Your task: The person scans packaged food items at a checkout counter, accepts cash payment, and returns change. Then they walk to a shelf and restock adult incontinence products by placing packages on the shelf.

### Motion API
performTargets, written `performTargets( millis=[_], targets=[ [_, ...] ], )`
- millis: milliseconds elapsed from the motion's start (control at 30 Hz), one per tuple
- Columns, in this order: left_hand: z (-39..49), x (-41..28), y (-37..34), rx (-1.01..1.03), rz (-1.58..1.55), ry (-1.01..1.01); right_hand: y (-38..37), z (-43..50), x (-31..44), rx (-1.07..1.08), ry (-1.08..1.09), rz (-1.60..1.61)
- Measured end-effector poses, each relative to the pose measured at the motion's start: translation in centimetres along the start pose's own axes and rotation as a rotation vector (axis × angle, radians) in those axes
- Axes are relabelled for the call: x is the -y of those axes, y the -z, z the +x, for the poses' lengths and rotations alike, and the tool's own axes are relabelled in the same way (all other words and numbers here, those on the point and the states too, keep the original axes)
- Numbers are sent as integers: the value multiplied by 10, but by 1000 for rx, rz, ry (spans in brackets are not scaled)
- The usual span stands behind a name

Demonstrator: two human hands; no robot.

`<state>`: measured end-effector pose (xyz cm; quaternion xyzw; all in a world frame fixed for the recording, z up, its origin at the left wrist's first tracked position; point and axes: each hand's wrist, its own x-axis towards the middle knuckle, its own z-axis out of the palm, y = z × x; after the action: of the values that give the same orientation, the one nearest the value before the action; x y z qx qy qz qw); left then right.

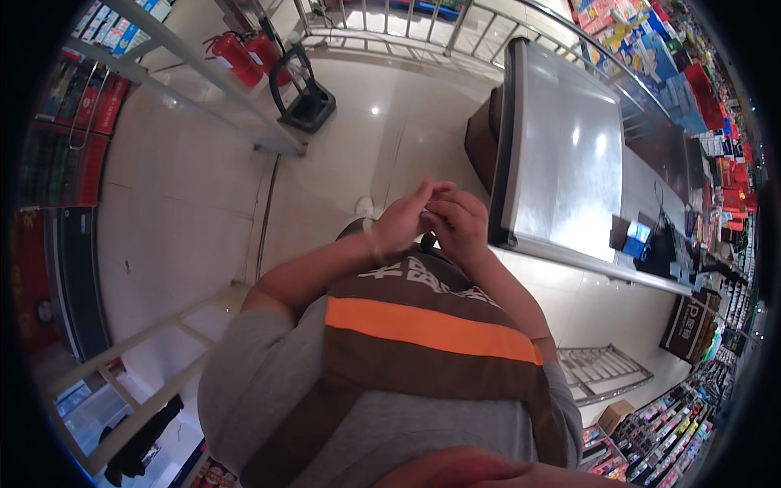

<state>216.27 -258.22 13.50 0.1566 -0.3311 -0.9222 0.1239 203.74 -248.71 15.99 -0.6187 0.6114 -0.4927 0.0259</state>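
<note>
Before my waist, over a brown apron [427,360] with an orange band and white writing, my two hands meet. My left hand [398,224], a pale bracelet [371,239] at its wrist, has its fingers pointing up and inward against the other hand. Curled fingers of my right hand [462,219] touch those of the left. Whether something small sits between the fingertips cannot be made out. To the right of my hands is a checkout counter [564,152] with a shiny metal top; neither hand touches it.
Two red fire extinguishers [239,61] stand by a black-framed stand [310,100] at upper left. A metal railing [403,39] crosses the top. Blue and dark items [636,244] lie on the counter's right part. A metal rack [601,371] and stocked shelves [662,436] are at lower right.
</note>
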Motion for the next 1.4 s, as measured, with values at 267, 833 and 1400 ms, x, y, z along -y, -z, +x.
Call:
performTargets(
  millis=[267,833,1400],
  targets=[
    [74,-160,64,-285,1222,-783,-71,151,-59,-101,-759,700],
    [451,-266,93,11,904,-188,45,345,-346,-12,-458,282],
    [853,-352,72,242,195,623,154,536,-625,-351,-225,35]
  ],
)
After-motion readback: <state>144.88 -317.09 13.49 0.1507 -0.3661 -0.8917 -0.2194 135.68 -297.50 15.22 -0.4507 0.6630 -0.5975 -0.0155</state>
